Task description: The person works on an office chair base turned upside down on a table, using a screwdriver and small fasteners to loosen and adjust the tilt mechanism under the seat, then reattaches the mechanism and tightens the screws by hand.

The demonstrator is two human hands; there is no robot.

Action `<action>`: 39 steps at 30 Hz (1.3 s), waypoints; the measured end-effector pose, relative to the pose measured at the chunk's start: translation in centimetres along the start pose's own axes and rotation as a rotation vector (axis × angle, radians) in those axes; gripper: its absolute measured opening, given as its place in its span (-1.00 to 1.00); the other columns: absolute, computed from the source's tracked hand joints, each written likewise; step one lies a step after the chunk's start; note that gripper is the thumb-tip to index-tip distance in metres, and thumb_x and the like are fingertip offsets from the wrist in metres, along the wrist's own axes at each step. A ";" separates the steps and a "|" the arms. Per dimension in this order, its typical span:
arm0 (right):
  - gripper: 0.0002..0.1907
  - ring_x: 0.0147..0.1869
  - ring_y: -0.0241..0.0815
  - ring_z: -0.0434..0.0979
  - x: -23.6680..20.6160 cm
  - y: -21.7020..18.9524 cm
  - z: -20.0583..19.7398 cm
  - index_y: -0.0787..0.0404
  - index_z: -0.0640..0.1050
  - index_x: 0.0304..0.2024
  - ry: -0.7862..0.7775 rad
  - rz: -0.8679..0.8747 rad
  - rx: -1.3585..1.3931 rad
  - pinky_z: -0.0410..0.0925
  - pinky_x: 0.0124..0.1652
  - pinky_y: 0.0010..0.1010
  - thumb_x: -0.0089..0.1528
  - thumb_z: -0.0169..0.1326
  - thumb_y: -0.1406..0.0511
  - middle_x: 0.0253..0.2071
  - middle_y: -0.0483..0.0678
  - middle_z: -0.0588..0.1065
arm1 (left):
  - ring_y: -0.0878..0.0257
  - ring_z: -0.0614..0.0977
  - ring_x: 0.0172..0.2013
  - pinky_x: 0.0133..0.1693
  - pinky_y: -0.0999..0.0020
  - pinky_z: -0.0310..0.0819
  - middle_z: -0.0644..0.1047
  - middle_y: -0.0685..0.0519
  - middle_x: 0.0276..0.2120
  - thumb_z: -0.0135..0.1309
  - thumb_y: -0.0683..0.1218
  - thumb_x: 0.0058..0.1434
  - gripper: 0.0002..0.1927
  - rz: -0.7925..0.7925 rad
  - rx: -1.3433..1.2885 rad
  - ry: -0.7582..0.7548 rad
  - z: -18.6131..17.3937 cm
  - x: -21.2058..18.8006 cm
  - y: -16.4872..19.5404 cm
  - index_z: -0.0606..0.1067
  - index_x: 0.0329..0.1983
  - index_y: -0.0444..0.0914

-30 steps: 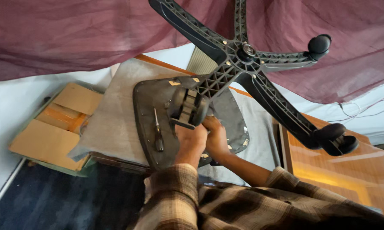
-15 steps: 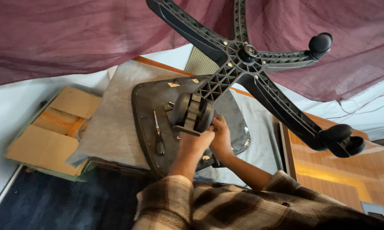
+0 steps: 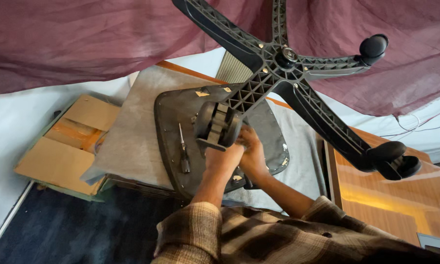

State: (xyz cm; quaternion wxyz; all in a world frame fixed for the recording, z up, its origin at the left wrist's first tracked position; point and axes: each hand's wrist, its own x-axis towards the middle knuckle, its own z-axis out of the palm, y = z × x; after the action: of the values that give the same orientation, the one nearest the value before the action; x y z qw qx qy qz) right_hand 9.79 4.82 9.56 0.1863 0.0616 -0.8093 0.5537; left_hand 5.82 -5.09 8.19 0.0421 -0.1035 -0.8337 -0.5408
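Beneath the black star-shaped chair base (image 3: pixel 283 58), both hands meet on the upturned seat underside (image 3: pixel 173 122) — the left hand (image 3: pixel 222 159) is clamped around the caster wheel (image 3: pixel 217 126) on the base's lowest arm, higher than a second ago. Beside it, the right hand (image 3: pixel 253 155) curls its fingers (grip unclear). Left of the caster lies a screwdriver (image 3: pixel 183 149) — unmoved.

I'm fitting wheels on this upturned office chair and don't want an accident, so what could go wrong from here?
The caster under your left hand and right hand could pinch fingers if it snaps in suddenly. The star base stands high above the seat underside, so hard pushing might tip the chair. The loose screwdriver could roll off.
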 end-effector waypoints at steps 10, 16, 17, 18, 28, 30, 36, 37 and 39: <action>-0.53 0.08 -0.18 0.56 0.4 -2.2 0.5 0.34 0.46 0.04 -0.011 -0.023 -0.069 0.39 0.05 -0.37 0.10 0.27 0.39 -0.03 0.06 0.58 | -0.06 0.68 -0.12 -0.08 0.05 0.55 0.67 -0.09 -0.22 0.02 -0.13 0.08 -0.73 -0.018 -0.201 0.154 1.0 0.5 -0.4 0.60 -0.17 -0.25; -0.66 0.03 -0.24 0.56 0.5 0.5 0.0 0.35 0.53 -0.02 0.027 0.056 -0.005 0.42 0.07 -0.39 0.17 0.28 0.40 -0.07 0.03 0.58 | -0.05 0.63 -0.04 0.01 0.03 0.45 0.64 -0.12 -0.15 0.06 -0.14 0.10 -0.71 0.011 0.040 0.022 3.2 2.1 -2.3 0.58 -0.10 -0.28; -0.70 0.01 -0.25 0.57 0.8 1.0 -0.1 0.36 0.53 -0.04 0.042 0.106 0.033 0.44 0.04 -0.38 0.21 0.26 0.39 -0.09 0.02 0.58 | -0.08 0.62 -0.04 0.00 0.01 0.43 0.63 -0.14 -0.15 0.10 -0.11 0.11 -0.71 0.052 0.097 0.073 3.5 2.1 -2.5 0.58 -0.10 -0.28; -0.73 -0.01 -0.26 0.58 1.2 1.4 -0.1 0.37 0.53 -0.06 0.059 0.153 0.074 0.45 0.01 -0.38 0.25 0.24 0.37 -0.11 0.01 0.58 | -0.11 0.61 -0.05 -0.01 -0.01 0.42 0.63 -0.16 -0.14 0.13 -0.09 0.12 -0.70 0.096 0.156 0.125 3.8 2.1 -2.8 0.58 -0.09 -0.29; -0.57 0.02 -0.29 0.56 0.8 0.5 0.6 0.31 0.52 0.07 -0.111 0.108 0.026 0.44 0.02 -0.41 0.18 0.29 0.33 -0.07 -0.04 0.62 | -0.07 0.65 -0.05 -0.03 0.05 0.50 0.66 -0.07 -0.16 0.12 -0.14 0.01 -0.68 0.039 0.005 0.097 1.0 1.1 -1.7 0.60 -0.13 -0.21; -0.61 0.06 -0.22 0.52 0.9 1.0 1.2 0.33 0.57 0.02 -0.035 -0.045 -0.132 0.42 0.01 -0.36 0.15 0.33 0.38 -0.03 0.04 0.54 | -0.11 0.65 -0.10 -0.05 0.01 0.51 0.66 -0.07 -0.18 0.11 -0.11 0.11 -0.74 -0.014 0.065 0.160 -0.1 0.8 -0.9 0.63 -0.13 -0.17; -0.63 0.08 -0.28 0.56 1.5 2.2 1.4 0.34 0.51 0.00 0.025 0.087 0.061 0.44 0.05 -0.39 0.19 0.30 0.37 -0.04 -0.01 0.61 | -0.14 0.65 -0.18 -0.14 -0.03 0.54 0.65 -0.11 -0.23 0.13 -0.06 0.17 -0.80 0.024 0.169 0.126 -1.2 1.6 -0.1 0.63 -0.17 -0.18; -0.65 0.08 -0.28 0.58 1.4 2.1 1.1 0.34 0.50 -0.01 0.025 0.101 0.030 0.44 0.05 -0.39 0.20 0.28 0.37 -0.05 -0.01 0.62 | -0.13 0.65 -0.19 -0.15 -0.04 0.54 0.65 -0.09 -0.23 0.14 -0.05 0.17 -0.79 0.162 0.153 0.156 -1.0 1.7 -0.2 0.63 -0.17 -0.19; -0.66 0.07 -0.27 0.59 1.4 1.9 0.6 0.33 0.53 0.00 0.024 0.176 -0.024 0.43 0.05 -0.38 0.20 0.27 0.37 -0.05 -0.02 0.63 | -0.11 0.65 -0.17 -0.18 -0.03 0.53 0.66 -0.08 -0.21 0.14 -0.06 0.13 -0.75 0.286 0.187 0.237 -0.7 1.9 -0.4 0.63 -0.14 -0.19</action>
State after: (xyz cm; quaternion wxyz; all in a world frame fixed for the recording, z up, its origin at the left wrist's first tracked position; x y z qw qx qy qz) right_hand 7.81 5.15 8.26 0.1473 -0.0183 -0.8158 0.5590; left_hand 3.90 -5.66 8.46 0.2258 -0.1519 -0.8463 -0.4579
